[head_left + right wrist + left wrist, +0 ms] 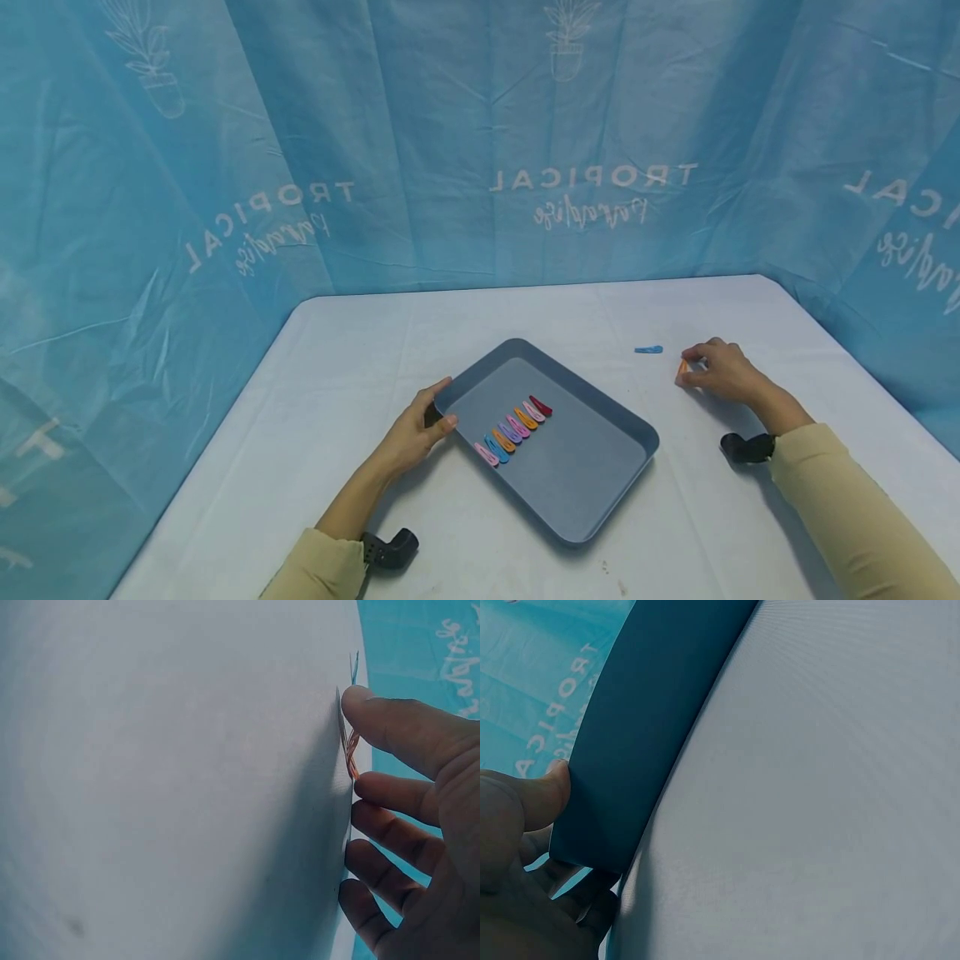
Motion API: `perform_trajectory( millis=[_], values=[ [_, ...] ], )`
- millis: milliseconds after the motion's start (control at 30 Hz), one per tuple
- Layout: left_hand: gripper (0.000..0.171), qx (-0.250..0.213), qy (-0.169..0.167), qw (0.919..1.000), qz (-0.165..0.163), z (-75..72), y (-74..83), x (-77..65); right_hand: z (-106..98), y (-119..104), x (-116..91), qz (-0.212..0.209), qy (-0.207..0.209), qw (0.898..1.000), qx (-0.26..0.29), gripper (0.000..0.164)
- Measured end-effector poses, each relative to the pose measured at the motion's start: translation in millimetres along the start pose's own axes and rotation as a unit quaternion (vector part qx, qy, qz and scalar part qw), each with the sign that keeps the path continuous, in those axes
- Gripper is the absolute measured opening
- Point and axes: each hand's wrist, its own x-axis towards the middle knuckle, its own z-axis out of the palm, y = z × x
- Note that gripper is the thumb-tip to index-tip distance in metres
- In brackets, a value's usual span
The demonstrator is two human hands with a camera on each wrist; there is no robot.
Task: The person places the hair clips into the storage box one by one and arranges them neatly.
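My left hand (411, 433) grips a corner of a grey rectangular tray (592, 483), thumb and fingers on either side of that corner. A slanted row of several snap hair clips (513, 427) lies inside the tray, in pink, blue, orange, purple and dark red. Off to the right of the tray, my right hand (723, 372) pinches an orange hair clip (682, 367) between thumb and index finger, low over the table. In the right wrist view this orange clip (352, 754) appears edge-on at the fingertips. A blue hair clip (648, 349) lies on the table just left of that hand.
White cloth covers the table (360, 350). Blue printed curtains (450, 125) hang behind it and along both sides. Each wrist wears a black camera mount, one on the left (392, 550) and one on the right (746, 448). Small dark specks mark the cloth near the front.
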Motion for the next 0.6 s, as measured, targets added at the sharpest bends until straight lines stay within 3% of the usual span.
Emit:
perform_trajectory(
  millis=[133,367,600],
  values=[
    [0.065,0.005,0.003,0.9999,0.014,0.0,-0.4,0.1,0.2,0.2,0.4,-0.005,0.003,1.0,-0.005,0.056],
    [0.065,-0.008,-0.004,0.9999,-0.011,-0.4,-0.7,1.2,1.3,1.8,3.1,-0.002,0.004,1.0,-0.005,0.056],
    [0.065,-0.009,-0.002,0.9999,-0.011,0.1,-0.1,1.4,1.1,1.6,2.9,-0.005,0.004,1.0,-0.005,0.056]
  ],
)
